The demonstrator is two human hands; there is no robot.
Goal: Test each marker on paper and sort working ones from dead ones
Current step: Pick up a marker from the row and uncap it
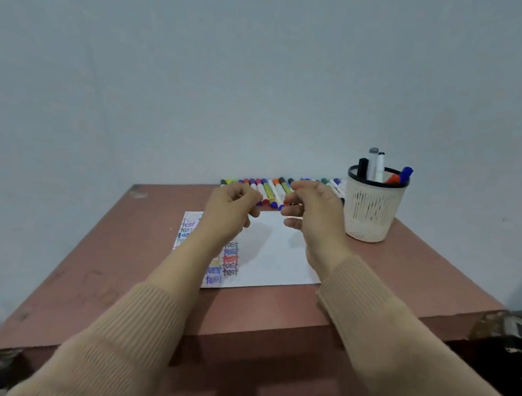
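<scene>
A white paper (280,256) lies on the table, with coloured "test" scribbles (229,258) on its left part. Behind it, several markers (273,189) lie side by side in a row along the wall. Both hands hover above the paper's far edge, just in front of that row. My right hand (312,211) pinches a small marker whose orange-red end (290,204) shows at the fingertips. My left hand (230,207) has its fingers curled with thumb against fingertips; whatever is inside them is hidden. A short gap separates the two hands.
A cream mesh pen cup (370,213) with a black rim stands at the right of the paper and holds several markers (379,167). The reddish-brown table (120,280) meets a pale wall behind. Dark clutter lies on the floor at the right.
</scene>
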